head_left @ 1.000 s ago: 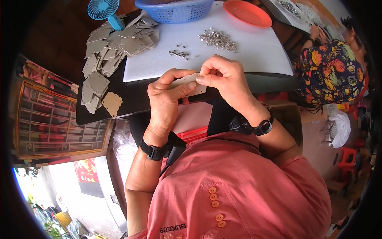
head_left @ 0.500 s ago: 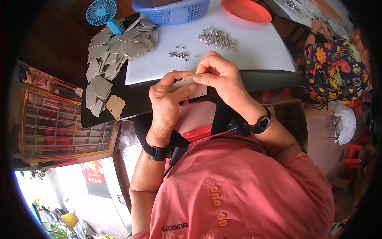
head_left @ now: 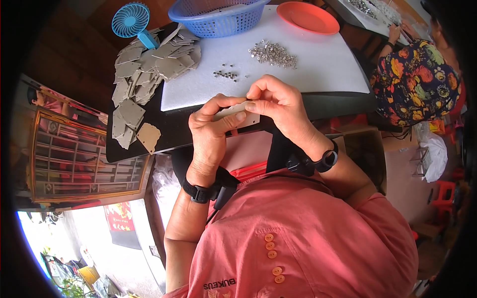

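A thin beige card (head_left: 252, 119) with scalloped edges and small holes is held just off the table's near edge. My left hand (head_left: 208, 126) is closed round its left part, thumb on top and fingers beneath. My right hand (head_left: 280, 104) pinches the card's upper edge between thumb and forefinger, its other fingers curled. Whether a small part sits in that pinch is hidden. Beyond the hands, several small dark metal studs (head_left: 226, 75) lie loose on the white foam sheet (head_left: 198, 94). A larger heap of shiny metal bits (head_left: 274, 54) lies farther right.
Many similar cards (head_left: 141, 69) are piled at the left, beside a blue fan (head_left: 130, 21). At the back stand a blue basket (head_left: 218, 22) and a red plate (head_left: 308, 18). A person in a flowered top (head_left: 420, 82) works at the far right.
The whole view has shifted a little, so the table appears slightly lower. Both hands have come slightly nearer to me with the card, their grip much the same.
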`<move>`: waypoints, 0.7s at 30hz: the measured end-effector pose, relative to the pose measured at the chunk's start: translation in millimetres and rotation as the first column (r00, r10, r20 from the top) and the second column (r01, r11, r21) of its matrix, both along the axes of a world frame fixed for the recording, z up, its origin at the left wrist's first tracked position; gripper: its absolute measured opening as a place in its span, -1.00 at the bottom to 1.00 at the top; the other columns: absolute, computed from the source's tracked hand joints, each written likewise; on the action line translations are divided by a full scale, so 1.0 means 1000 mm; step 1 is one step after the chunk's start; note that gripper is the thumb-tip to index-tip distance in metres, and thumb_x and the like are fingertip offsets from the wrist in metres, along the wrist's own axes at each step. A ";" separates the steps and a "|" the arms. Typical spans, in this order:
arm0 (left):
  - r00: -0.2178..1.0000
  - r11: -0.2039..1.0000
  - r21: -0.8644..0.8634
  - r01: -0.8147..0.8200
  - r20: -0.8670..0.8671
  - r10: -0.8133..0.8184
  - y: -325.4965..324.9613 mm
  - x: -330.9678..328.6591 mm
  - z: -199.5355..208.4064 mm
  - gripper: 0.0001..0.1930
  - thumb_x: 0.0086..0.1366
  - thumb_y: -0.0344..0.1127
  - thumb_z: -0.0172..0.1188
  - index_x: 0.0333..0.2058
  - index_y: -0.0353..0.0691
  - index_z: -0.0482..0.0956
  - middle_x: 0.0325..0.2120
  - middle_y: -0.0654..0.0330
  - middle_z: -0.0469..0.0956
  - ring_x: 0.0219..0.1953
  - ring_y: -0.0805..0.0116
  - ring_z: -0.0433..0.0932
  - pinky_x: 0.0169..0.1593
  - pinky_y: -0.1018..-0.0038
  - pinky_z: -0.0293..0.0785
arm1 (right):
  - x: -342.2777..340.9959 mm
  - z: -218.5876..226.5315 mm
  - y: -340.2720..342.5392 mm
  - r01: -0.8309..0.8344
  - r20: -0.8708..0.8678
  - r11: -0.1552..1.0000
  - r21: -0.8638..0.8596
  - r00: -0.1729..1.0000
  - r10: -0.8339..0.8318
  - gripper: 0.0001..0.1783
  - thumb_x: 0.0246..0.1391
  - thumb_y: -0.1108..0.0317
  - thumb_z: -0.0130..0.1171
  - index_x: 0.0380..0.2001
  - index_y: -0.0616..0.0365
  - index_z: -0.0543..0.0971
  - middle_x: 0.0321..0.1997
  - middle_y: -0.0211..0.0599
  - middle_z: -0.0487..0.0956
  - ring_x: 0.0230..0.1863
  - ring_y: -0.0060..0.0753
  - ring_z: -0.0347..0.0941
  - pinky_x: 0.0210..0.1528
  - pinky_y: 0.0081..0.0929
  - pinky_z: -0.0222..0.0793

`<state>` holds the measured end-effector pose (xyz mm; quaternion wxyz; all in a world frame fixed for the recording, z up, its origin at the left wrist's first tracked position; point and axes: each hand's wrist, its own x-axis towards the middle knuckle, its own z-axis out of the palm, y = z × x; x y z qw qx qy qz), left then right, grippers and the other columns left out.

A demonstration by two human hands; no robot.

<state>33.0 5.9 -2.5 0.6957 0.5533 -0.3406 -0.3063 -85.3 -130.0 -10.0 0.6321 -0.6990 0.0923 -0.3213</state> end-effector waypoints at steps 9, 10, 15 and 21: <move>0.998 0.996 -0.072 0.051 0.039 -0.048 0.003 0.002 -0.004 -0.82 0.17 -0.58 0.32 -0.24 -0.23 0.71 -0.39 0.32 0.60 -0.43 0.61 0.48 -0.42 0.66 0.39 | -0.002 0.009 -0.001 -0.075 -0.035 0.980 0.182 0.996 0.082 -0.88 0.09 0.56 0.31 -0.34 0.22 0.54 -0.40 -0.52 0.54 -0.34 -0.72 0.42 -0.27 -0.68 0.38; 0.998 0.996 -0.070 0.056 0.042 -0.054 0.003 0.002 -0.005 -0.82 0.17 -0.58 0.32 -0.24 -0.23 0.71 -0.39 0.32 0.60 -0.43 0.61 0.48 -0.42 0.66 0.39 | -0.002 0.006 -0.003 -0.093 -0.043 0.989 0.116 0.994 0.098 -0.89 0.08 0.57 0.30 -0.36 0.22 0.54 -0.42 -0.50 0.55 -0.36 -0.71 0.42 -0.29 -0.66 0.38; 1.000 0.999 -0.050 -0.018 -0.021 0.017 0.000 -0.006 -0.001 -0.79 0.18 -0.61 0.30 -0.19 -0.29 0.68 -0.36 0.28 0.61 -0.43 0.56 0.50 -0.38 0.62 0.46 | -0.008 0.008 -0.003 0.026 -0.032 0.976 -0.216 0.999 -0.034 -0.91 0.08 0.56 0.29 -0.39 0.24 0.54 -0.48 -0.45 0.56 -0.42 -0.68 0.43 -0.33 -0.63 0.39; 1.000 0.999 -0.054 -0.001 0.009 0.001 -0.002 -0.002 -0.008 -0.83 0.17 -0.62 0.30 -0.23 -0.36 0.62 -0.34 0.18 0.60 -0.46 0.45 0.50 -0.37 0.57 0.44 | -0.016 0.004 -0.009 0.047 0.028 0.982 -0.184 0.999 -0.042 -0.92 0.10 0.58 0.26 -0.35 0.24 0.55 -0.47 -0.44 0.56 -0.41 -0.70 0.44 -0.34 -0.64 0.39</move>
